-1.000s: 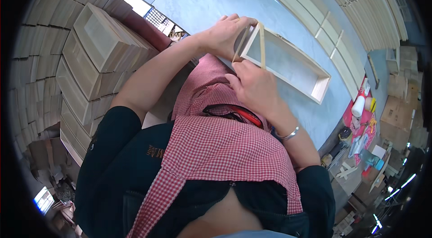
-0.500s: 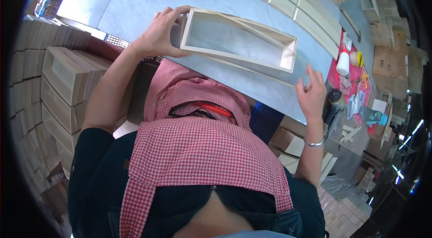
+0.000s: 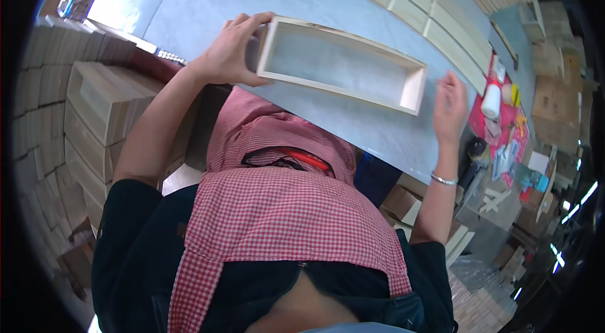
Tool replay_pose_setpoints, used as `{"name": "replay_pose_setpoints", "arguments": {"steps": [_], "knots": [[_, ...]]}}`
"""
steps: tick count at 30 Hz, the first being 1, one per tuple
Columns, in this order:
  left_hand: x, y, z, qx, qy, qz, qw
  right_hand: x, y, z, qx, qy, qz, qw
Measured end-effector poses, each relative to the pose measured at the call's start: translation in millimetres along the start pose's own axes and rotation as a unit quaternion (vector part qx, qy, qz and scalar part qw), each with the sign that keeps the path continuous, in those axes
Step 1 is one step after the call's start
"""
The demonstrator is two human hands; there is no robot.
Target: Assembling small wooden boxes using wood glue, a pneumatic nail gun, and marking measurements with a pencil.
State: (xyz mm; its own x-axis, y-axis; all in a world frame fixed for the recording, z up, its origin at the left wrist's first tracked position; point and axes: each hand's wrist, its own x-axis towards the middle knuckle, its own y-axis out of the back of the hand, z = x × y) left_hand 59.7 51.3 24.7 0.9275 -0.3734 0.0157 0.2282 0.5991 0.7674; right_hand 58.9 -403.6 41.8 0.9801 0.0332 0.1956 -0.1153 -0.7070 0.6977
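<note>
One wooden frame [image 3: 413, 88], long, narrow and rectangular, is found over the near middle part of the tabletop [image 3: 201, 2], set roughly along its length; whether its underside is rested on the tabletop or lifted just off it cannot be told. Its left short end is held by the left hand [image 3: 224, 51], the thumb being set at the near corner and the fingers at the far corner, spread across the whole end. By this corner-to-corner span, it is judged, the end is kept from twisting and the long walls are left unpressed.

Right hand [image 3: 451, 103]: nothing is seen held. It is placed over the tabletop's right part, just beside the frame but apart from it; its fingers are bent and blurred, so whether they are pressed together cannot be told.

Frame, appearance: pale, apparently unpainted wood; thin, straight walls; squared corners. A slightly browner streak is shown on the far long wall. Bluish grey is seen through the middle, much like the tabletop; whether a clear panel is fitted cannot be told.

Surroundings: pale boards [image 3: 413, 13] are laid along the tabletop's far side, probably to leave the near part for handling. Wooden boxes [image 3: 94, 97] are stacked at the tabletop's near left, seemingly for compactness. One white bottle [image 3: 491, 101] is kept by the tabletop's right end, apparently out of the hands' way.
</note>
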Motion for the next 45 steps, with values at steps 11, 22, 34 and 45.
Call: {"name": "replay_pose_setpoints", "arguments": {"steps": [11,22,34,45], "knots": [[0.2,7.0,-12.5,0.165,-0.069,0.037,0.983,8.4,-150.2,-147.2,-0.194,0.273,-0.064,0.940],[-61.7,-8.2,5.2,0.122,-0.030,0.088,0.988,11.8,-152.5,-145.8,-0.207,0.266,-0.067,0.939],[-47.7,-7.1,36.9,-0.501,0.227,0.043,0.834,11.6,-154.5,-147.8,-0.199,0.259,-0.057,0.943],[-45.0,2.3,51.6,-0.468,0.268,0.043,0.841,31.9,-92.9,-99.8,-0.004,0.245,0.106,0.964]]}}
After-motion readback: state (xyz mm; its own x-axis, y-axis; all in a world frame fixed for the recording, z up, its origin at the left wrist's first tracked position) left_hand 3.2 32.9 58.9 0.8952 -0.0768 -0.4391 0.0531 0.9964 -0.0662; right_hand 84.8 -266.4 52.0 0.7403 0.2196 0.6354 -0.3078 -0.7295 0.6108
